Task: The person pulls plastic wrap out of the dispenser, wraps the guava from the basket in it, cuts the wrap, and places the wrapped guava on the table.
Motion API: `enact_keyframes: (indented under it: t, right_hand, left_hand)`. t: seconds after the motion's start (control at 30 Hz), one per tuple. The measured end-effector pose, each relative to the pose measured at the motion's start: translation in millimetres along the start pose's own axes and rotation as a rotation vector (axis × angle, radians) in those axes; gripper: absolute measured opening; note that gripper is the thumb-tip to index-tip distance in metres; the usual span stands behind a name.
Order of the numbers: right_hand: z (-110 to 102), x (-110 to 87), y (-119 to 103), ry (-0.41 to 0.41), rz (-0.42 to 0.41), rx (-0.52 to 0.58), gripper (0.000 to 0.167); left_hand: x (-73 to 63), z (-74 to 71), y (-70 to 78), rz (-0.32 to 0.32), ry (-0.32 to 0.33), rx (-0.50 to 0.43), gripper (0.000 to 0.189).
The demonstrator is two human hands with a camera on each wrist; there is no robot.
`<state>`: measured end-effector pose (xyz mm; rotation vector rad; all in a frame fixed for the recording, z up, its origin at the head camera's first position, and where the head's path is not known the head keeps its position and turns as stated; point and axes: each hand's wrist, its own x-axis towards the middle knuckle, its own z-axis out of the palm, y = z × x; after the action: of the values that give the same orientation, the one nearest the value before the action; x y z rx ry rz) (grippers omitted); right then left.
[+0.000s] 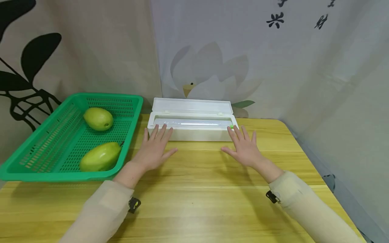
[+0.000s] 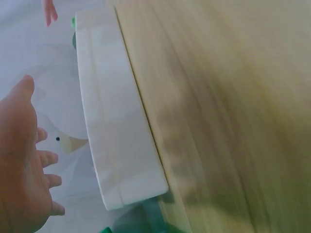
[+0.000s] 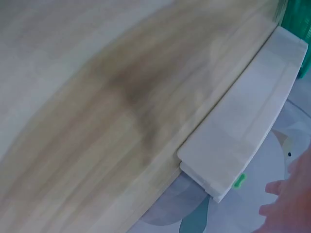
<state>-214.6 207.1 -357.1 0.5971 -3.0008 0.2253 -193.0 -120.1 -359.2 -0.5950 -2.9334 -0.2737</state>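
Observation:
A long white box (image 1: 191, 135) with its lid raised stands at the back of the wooden table; a clear roll of film (image 1: 194, 123) lies inside, and a small green slider (image 1: 231, 126) sits at its right end. My left hand (image 1: 153, 148), fingers spread, is in front of the box's left end and holds nothing. My right hand (image 1: 245, 150) is likewise spread and bare, its fingertips overlapping the box's right end in the head view. Both wrist views show the box's front face, with the left hand (image 2: 22, 165) and right hand (image 3: 291, 199) at the edges.
A green plastic basket (image 1: 138, 111) stands on the left of the table, holding two green-yellow oval fruits, one farther back (image 1: 98, 118) and one nearer (image 1: 101, 157). A printed cloth curtain (image 1: 212, 33) hangs right behind the table. The table's right edge slopes down beside it.

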Motion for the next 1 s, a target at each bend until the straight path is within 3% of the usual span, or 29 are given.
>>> enact_keyframes:
  t: [0.27,0.47,0.83,1.0]
  right_hand:
    - [-3.2,26.7,9.8,0.017,0.077,0.011,0.077]
    - [-3.0,47.9,16.4,0.072,0.117,0.016,0.070]
    - [-2.0,72.4,25.3,0.095,0.177,-0.023,0.046]
    - [-1.7,77.2,25.5,0.049,0.199,-0.040,0.038]
  left_hand:
    - [30.2,2.9,-13.8,-0.151,-0.014,-0.056,0.072]
    - [44.6,4.6,-26.5,-0.244,-0.018,-0.105,0.070]
    - [52.8,8.8,-34.9,-0.277,-0.086,-0.102,0.060]
    - [56.3,10.0,-33.8,-0.300,-0.029,-0.124,0.047]
